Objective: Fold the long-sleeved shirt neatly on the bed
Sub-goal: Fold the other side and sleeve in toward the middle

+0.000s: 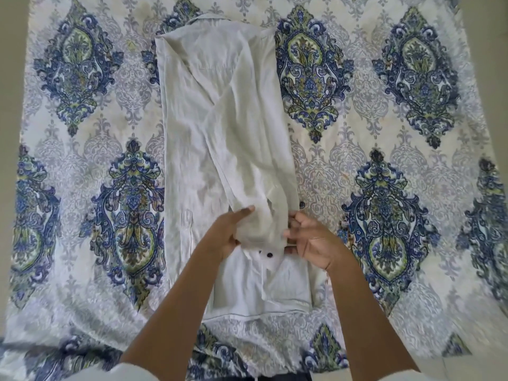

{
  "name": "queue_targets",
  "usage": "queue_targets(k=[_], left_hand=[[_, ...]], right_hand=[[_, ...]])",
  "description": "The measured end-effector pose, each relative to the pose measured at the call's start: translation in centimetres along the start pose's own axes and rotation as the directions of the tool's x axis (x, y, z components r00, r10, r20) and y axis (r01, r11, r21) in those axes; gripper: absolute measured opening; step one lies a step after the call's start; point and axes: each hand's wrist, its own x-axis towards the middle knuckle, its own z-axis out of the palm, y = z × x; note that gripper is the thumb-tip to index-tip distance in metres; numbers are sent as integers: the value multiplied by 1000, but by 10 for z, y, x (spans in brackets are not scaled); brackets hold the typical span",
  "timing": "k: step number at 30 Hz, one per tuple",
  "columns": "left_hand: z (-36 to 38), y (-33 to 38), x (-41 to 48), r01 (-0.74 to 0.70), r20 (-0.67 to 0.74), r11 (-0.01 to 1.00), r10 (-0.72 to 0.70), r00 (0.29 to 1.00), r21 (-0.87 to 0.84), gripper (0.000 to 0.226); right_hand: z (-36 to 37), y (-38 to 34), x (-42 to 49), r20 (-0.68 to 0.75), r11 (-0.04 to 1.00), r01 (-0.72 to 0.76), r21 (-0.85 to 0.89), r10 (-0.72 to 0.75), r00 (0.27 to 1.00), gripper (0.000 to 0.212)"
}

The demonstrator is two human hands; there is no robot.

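Soft, diffuse light fills the view, bright and a little washed out. The crumpled pale grey-green cotton shirt (220, 133) carries only gentle shading along its folds. The white bedspread with blue-and-green paisley medallions (354, 127) bows outward toward the frame edges (wide-angle distortion), and its lower corners smear into blur. The centre is fairly sharp.

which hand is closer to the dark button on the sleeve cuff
Right. The right hand pinches the cuff just beside the dark button; the left hand grips the sleeve farther off, up and to the button's left.
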Motion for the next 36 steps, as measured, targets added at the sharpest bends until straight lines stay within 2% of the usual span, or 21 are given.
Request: queue_targets(k=[3, 4, 7, 9, 10, 11, 13, 15, 18, 19, 22, 24, 25, 27, 29, 31, 33, 35, 36], left_hand=[[0, -20, -13, 9, 36, 1000, -8, 999, -26, 24], [1, -22, -16, -18, 39, 998, 20, 999, -59, 22], [1, -25, -22, -65, 19, 984, 69, 997, -169, 20], [3, -33, -24, -84, -21, 983, 82, 996, -164, 21], [4, -37, -24, -109, -32, 979, 105, 994, -172, 24], [4, -41, -24, -135, -30, 973, 132, 991, -189, 25], [2, -47, -25, -163, -8, 965, 165, 986, -203, 21], [-1, -56, -28, -132, 27, 985, 136, 990, -113, 14], [-2, -75, -28, -32, 131, 999, 27, 991, 39, 32], [-1, -79, -27, -17, 152, 999, 10, 988, 43, 36], [1, -84, -24, -32, 83, 997, 26, 996, 74, 21], [2, -85, -23, -40, -2, 984, 41, 999, 174, 11], [3, -86, -23, -38, -33, 971, 47, 998, 237, 10], [5, -87, -23, -29, -83, 928, 64, 995, 371, 10], [8, -87, -21, -13, -118, 898, 73, 990, 440, 7], [12, -82, -18, 12, -147, 888, 63, 987, 459, 12], [12, -73, -15, 22, -175, 919, 51, 983, 393, 18], [11, -65, -14, -11, -156, 935, 71, 985, 355, 15], [12, -63, -15, -22, -124, 917, 78, 989, 399, 15]], right_hand=[[1, 2, -10, -25, 988, 67, 142, -64, 998, 83], [1, 4, -13, -41, 989, 65, 133, -60, 997, 84], [10, 17, -16, -98, 982, -90, -166, 74, 992, 91], [16, 29, -14, -149, 902, -195, -384, 148, 978, 70], [19, 34, -13, -217, 858, -227, -461, 139, 966, 58], [19, 38, -13, -290, 833, -240, -499, 101, 952, 51], [12, 43, -17, -362, 899, -184, -397, 31, 932, 43], [3, 47, -23, -356, 963, -138, -232, 47, 933, 37], [-5, 59, -25, -478, 878, -243, -411, 19, 878, 29], [-7, 63, -25, -514, 887, -239, -396, 1, 858, 24], [-12, 67, -28, -490, 975, -129, -182, 23, 871, 16], [-16, 68, -29, -451, 983, -121, -138, 47, 891, 17], [-18, 70, -29, -462, 971, -156, -181, 56, 885, 17], [-18, 74, -24, -551, 887, -270, -375, 21, 834, 19], [-16, 75, -20, -603, 828, -332, -451, -9, 798, 20], [-15, 71, -17, -584, 839, -326, -436, 11, 811, 15], [-15, 65, -14, -571, 829, -333, -450, 20, 821, 10], [-13, 56, -14, -571, 797, -351, -492, 9, 821, 12], [-12, 52, -16, -572, 778, -357, -516, -3, 820, 14]])
